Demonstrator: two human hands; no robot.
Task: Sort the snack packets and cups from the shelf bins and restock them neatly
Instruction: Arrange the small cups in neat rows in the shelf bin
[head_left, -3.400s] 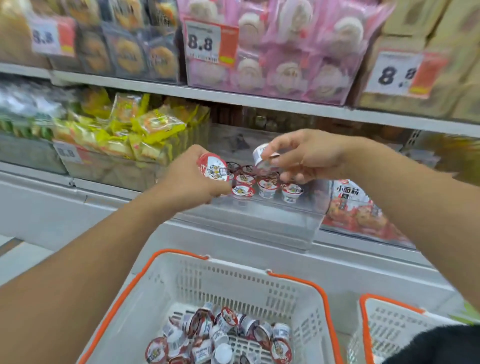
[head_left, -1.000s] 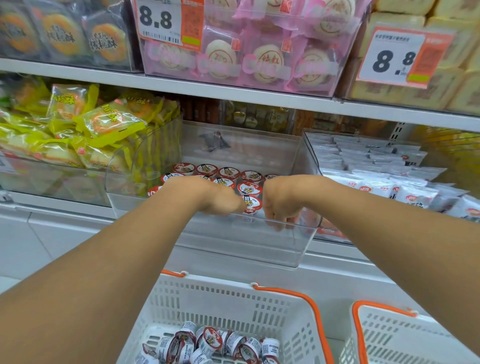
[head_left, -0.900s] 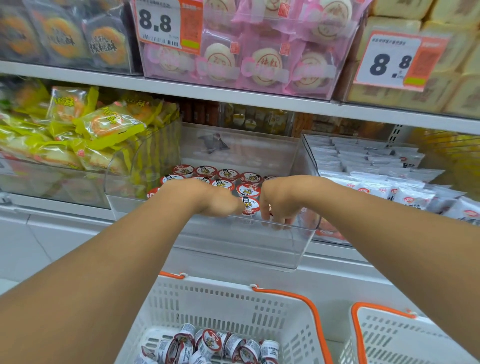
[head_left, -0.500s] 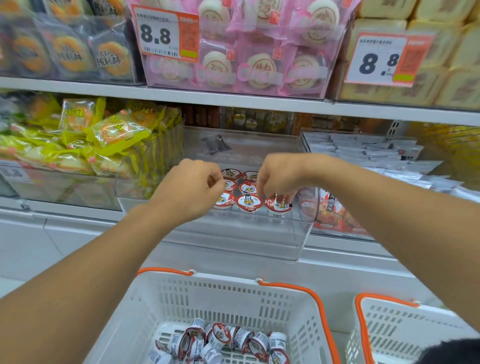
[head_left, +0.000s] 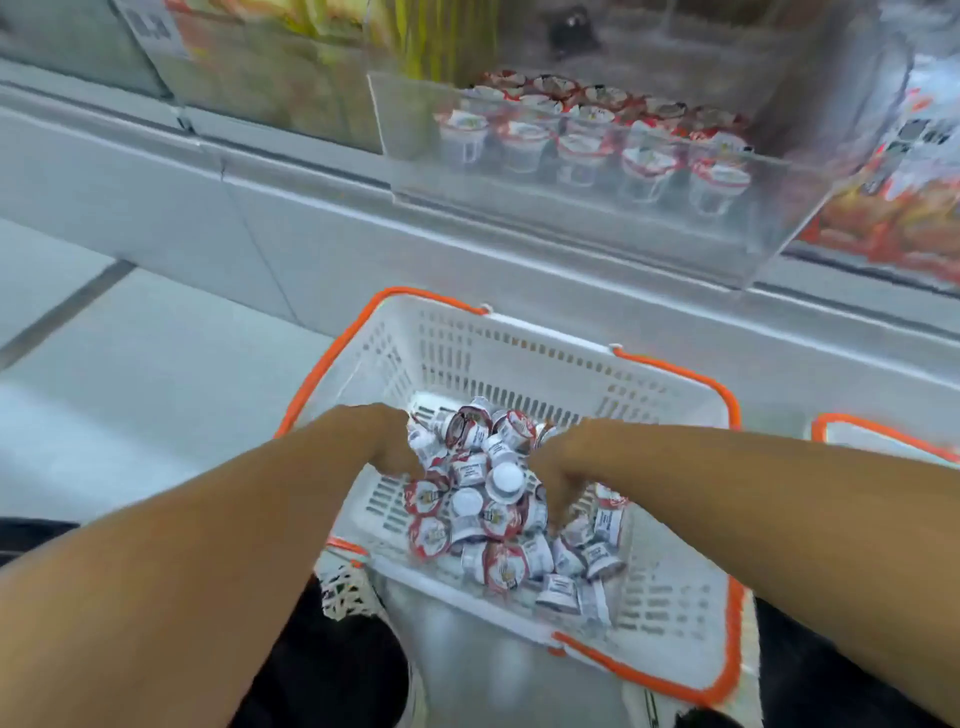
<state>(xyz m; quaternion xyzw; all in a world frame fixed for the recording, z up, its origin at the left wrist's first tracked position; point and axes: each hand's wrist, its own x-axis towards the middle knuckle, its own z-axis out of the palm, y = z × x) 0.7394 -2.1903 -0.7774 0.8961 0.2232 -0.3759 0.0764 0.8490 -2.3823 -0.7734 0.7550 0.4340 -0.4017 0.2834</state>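
Both hands were brought down from the bin (head_left: 571, 218) on the shelf into the basket (head_left: 519, 358) below, and the view was tilted down with them. Half a second before, they had been held over the front row of cups in the bin.

The left hand (head_left: 387, 441) was placed at the left edge of the loose cups (head_left: 498, 499) in the basket, the right hand (head_left: 558, 467) at their right edge. The fingers of both hands were pointed down among the cups and were blurred. Whether a cup was gripped could not be told.

The loose cups were piled on the basket floor, most of them lying on the side or upside down. In the bin, upright cups (head_left: 587, 135) were seen in rows, near its front wall. A second basket (head_left: 883, 436) was partly seen at the right.
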